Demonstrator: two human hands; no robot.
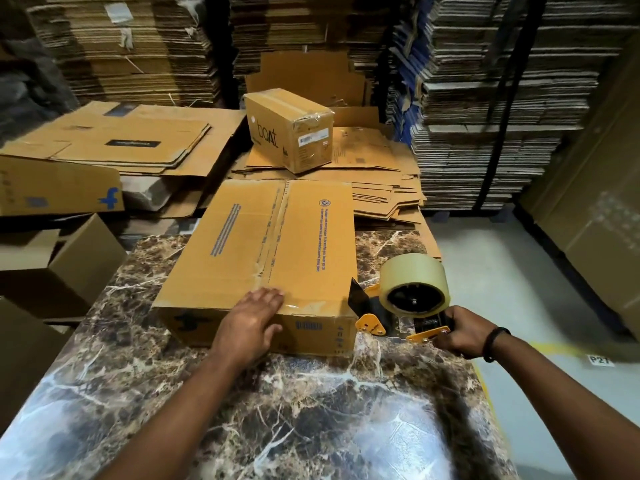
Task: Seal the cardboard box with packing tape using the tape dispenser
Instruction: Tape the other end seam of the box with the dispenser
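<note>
A long brown cardboard box point(277, 237) with blue print lies on the marble table point(277, 410), flaps closed, a glossy strip of tape along its centre seam. My left hand point(252, 323) lies flat with straight fingers over the box's near top edge and front face, at the seam's near end. My right hand point(460, 332) grips the handle of a yellow and black tape dispenser point(388, 313) just right of the box's near corner. Its roll of clear tape point(414, 284) faces me.
A smaller sealed box point(289, 131) marked "boat" sits on flattened cartons beyond the table. Tall stacks of flat cardboard point(485, 116) fill the back and right. Open cartons point(62, 268) stand left of the table. Grey floor point(502, 271) lies to the right.
</note>
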